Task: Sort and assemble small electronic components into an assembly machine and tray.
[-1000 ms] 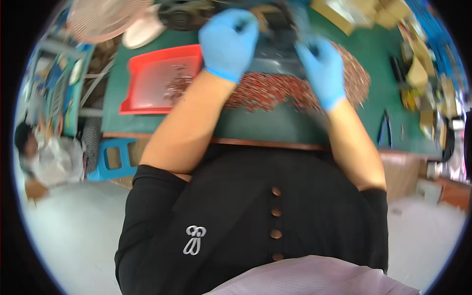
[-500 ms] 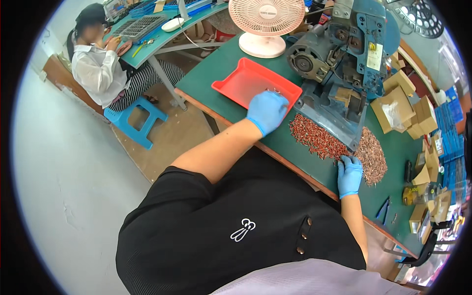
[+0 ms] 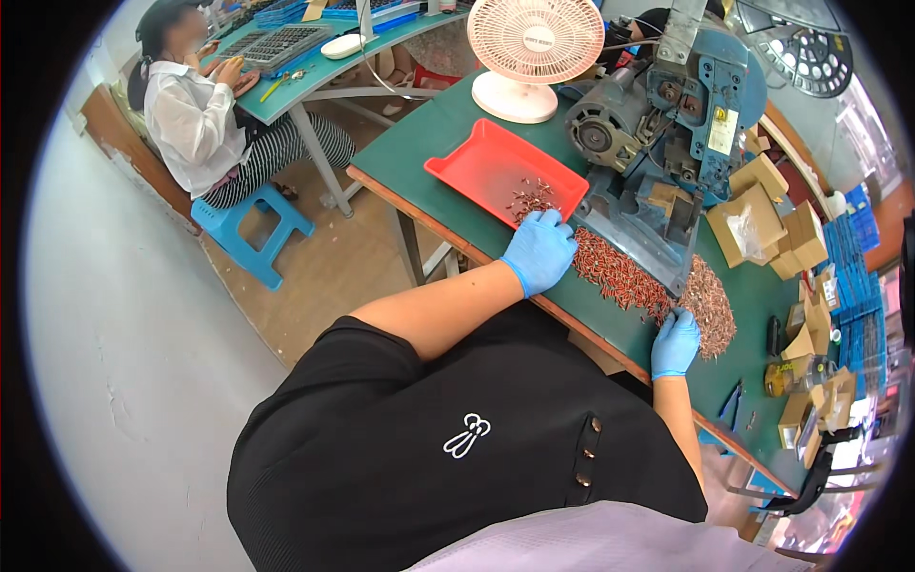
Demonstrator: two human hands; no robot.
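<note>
My left hand (image 3: 539,250), in a blue glove, rests on the green table (image 3: 438,133) at the near corner of a red tray (image 3: 486,164), over the left end of a heap of small reddish metal parts (image 3: 629,281). A few of those parts lie in the tray. Whether the fingers hold any parts is hidden. My right hand (image 3: 675,342), also in a blue glove, lies on the table's front edge at the right end of the heap, fingers curled down among the parts. A blue-grey press machine (image 3: 667,124) stands just behind the heap.
A pink desk fan (image 3: 536,48) stands behind the tray. Cardboard boxes (image 3: 762,214) and small tools (image 3: 734,400) lie right of the machine. At the far left another person in a white shirt (image 3: 195,119) sits on a blue stool (image 3: 250,227) at a second table.
The view swung from close above the table to farther back and left. My left hand stayed near the tray's corner; my right hand shifted slightly along the heap's right end.
</note>
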